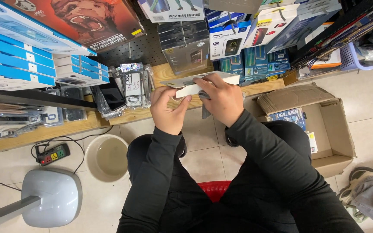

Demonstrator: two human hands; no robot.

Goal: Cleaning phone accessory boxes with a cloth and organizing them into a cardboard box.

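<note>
I sit on a red stool (214, 190) in black sleeves, both hands raised in front of a low wooden shelf (169, 73). My left hand (168, 110) and my right hand (221, 97) grip a flat white and grey packaging box (191, 86), held level between them. The left thumb presses its near white edge. The right hand covers its right half, with a grey cloth-like piece (205, 110) hanging under the palm. What is inside the box is hidden.
Stacked blue and white boxes (18, 51) and clear phone case packets (134, 86) fill the shelf. An open cardboard carton (320, 125) stands at right, a beige basin (107, 156), a power strip (53, 154) and a fan base (50, 196) at left. Another person's shoe (363, 177) shows at right.
</note>
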